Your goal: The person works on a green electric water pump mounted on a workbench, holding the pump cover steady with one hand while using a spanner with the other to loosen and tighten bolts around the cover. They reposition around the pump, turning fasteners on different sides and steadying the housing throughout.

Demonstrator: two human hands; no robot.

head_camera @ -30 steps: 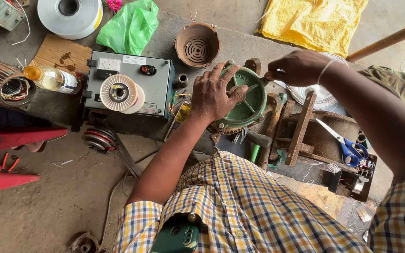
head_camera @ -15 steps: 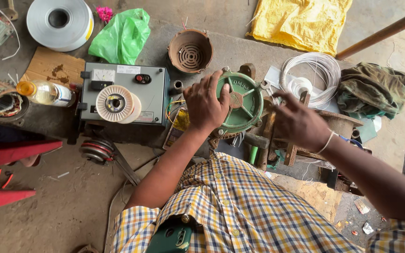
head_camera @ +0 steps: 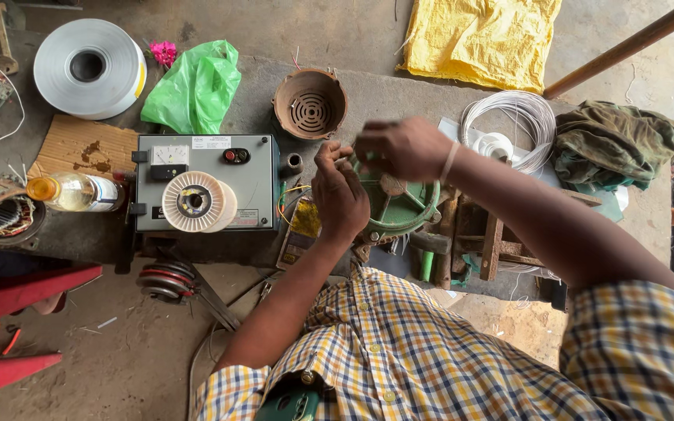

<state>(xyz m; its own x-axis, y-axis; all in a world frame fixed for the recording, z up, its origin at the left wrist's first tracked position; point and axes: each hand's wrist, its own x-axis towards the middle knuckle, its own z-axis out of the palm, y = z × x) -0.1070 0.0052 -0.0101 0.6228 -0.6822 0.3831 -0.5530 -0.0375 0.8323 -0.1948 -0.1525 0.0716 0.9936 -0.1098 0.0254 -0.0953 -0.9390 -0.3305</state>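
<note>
A green spoked wheel [head_camera: 409,209] sits on a wooden winding stand [head_camera: 493,243] in front of me. My left hand [head_camera: 341,195] lies over the wheel's left rim, its fingers drawn together and pointing up past the edge. My right hand [head_camera: 403,148] hovers, blurred, over the top of the wheel with its fingers curled, almost touching the left fingertips. Whatever is between the fingers is too small to make out. A loose coil of white wire [head_camera: 509,121] lies just right of the hands.
Left of the wheel stands a grey metered box [head_camera: 204,160] with a white spool [head_camera: 196,201]. Around it are a brown vented cap [head_camera: 310,103], green bag [head_camera: 196,86], tape roll [head_camera: 87,66], bottle [head_camera: 72,192], motor stator [head_camera: 5,214], red stool [head_camera: 9,327], yellow sack [head_camera: 481,39] and olive cloth [head_camera: 614,144].
My right hand swung from the wheel's upper right down to the stand, then back up to meet my left hand. The left fingers, spread flat on the wheel before, are now bunched.
</note>
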